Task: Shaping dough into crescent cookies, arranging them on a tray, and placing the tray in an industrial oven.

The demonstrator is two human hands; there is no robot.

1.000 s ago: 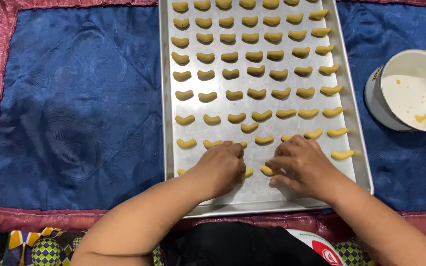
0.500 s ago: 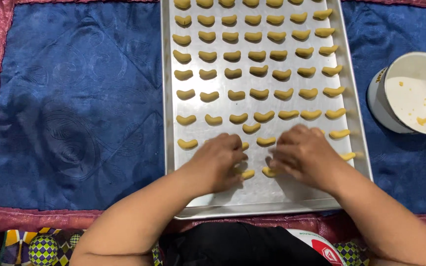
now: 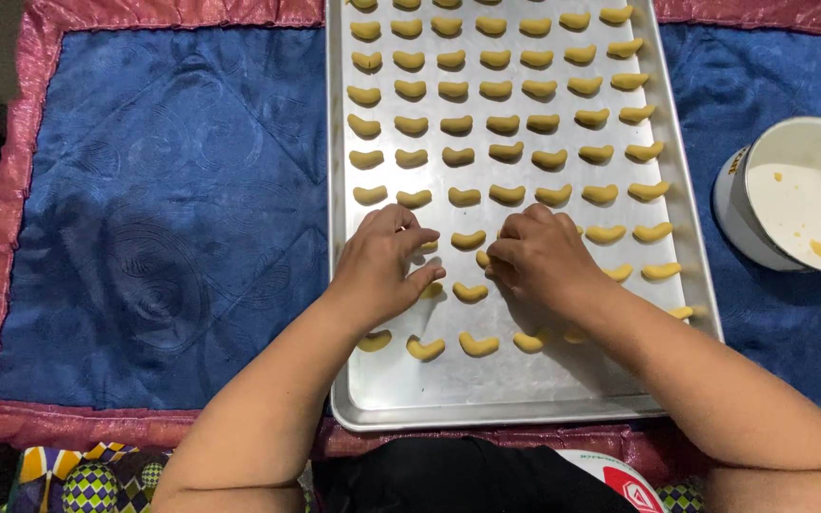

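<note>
One head-worn camera looks steeply down, close over the rectangular silver metal baking tray (image 3: 686, 237) on blue quilted cloth (image 3: 163, 218).

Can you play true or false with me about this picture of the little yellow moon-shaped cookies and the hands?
1. Both hands rest on the metal tray. True: the left hand and right hand lie over the dough crescents.
2. The white bowl is full of dough. False: only small yellow scraps cling inside it.
3. The cloth under the tray is blue with a pink edge. True.
4. The dough pieces are round balls. False: they are curved crescents set in rows.
5. The bowl sits left of the tray. False: it sits to the right.
</note>
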